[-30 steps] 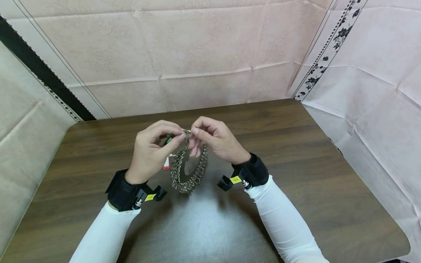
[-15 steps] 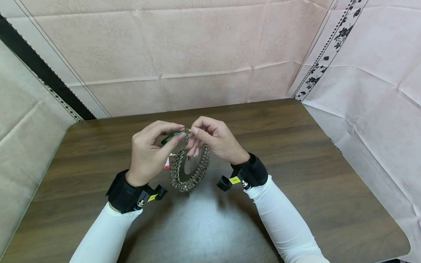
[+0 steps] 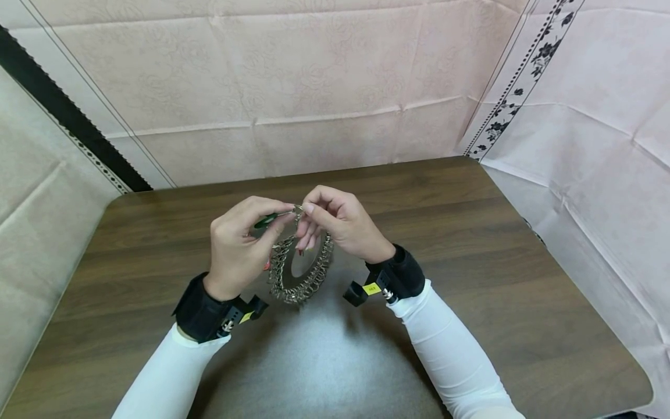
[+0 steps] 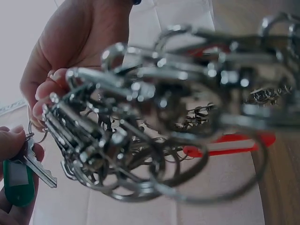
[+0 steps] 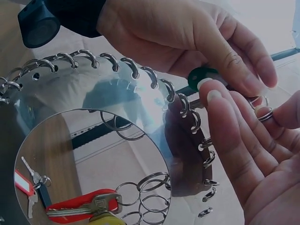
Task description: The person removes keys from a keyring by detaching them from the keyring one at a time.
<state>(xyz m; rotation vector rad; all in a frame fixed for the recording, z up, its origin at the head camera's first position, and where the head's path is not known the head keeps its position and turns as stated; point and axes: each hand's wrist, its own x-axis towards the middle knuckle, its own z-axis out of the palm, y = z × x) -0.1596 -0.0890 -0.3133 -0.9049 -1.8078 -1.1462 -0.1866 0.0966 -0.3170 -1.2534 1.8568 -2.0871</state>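
Above the table, both hands hold up a flat metal disc (image 3: 300,278) whose rim is hung with several key rings (image 4: 140,140). My left hand (image 3: 241,238) pinches a key with a green tag (image 3: 266,220) by its head and points its blade at the top of the disc. In the left wrist view the green-tagged key (image 4: 18,180) sits at the lower left. My right hand (image 3: 330,218) pinches a small split ring (image 5: 262,112) at the disc's top. Red-tagged keys (image 5: 79,204) hang lower on the disc (image 5: 93,93).
A dark wooden table (image 3: 471,244) lies beneath the hands, and the disc's lower edge is near or on its top. Pink cloth walls (image 3: 314,87) close in the back and right sides, and beige cloth hangs at the left.
The left hand has turned the green-tagged key up and level with the top ring. The red tag is now mostly hidden behind that hand. The right hand has barely moved.
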